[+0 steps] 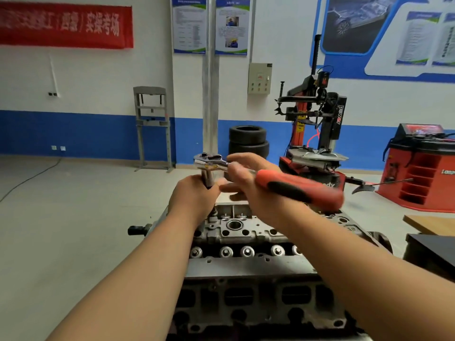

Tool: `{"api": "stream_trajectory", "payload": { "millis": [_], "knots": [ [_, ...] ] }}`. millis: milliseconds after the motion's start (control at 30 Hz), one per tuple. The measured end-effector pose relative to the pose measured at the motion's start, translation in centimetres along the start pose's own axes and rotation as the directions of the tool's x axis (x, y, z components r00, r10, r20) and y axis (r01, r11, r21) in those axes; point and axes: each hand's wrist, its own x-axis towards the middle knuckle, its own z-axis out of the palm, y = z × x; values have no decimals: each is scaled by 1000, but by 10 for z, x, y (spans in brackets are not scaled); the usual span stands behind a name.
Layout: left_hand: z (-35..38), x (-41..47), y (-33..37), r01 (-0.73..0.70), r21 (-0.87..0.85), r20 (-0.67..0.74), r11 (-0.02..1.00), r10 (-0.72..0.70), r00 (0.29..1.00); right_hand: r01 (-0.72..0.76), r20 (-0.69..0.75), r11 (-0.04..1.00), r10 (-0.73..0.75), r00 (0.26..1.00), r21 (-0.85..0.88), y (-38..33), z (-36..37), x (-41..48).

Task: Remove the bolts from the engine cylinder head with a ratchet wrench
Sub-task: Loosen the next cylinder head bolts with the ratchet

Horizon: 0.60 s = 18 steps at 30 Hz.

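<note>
Engine cylinder head lies centre foreground. Above its far end, the left hand grips the upright socket extension under the ratchet wrench. The right hand meets the wrench shank; it is blurred and its grip cannot be determined. Stacked tyres stand behind.

The ratchet wrench is seen above the cylinder head, its socket in the left hand, the right hand just beside it on the right; tyres are stacked behind.
</note>
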Motion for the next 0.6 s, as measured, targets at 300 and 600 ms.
{"api": "stream_trajectory", "payload": {
  "millis": [300, 600],
  "knots": [
    [2, -2, -4, 4, -34, 240, 999, 4, 971, -252, -57, 595, 450, 891, 763, 5, -11, 23],
    [5, 1, -7, -44, 57, 356, 997, 21, 934, -206, -56, 446, 506, 861, 871, -7, -7, 35]
  ]
}}
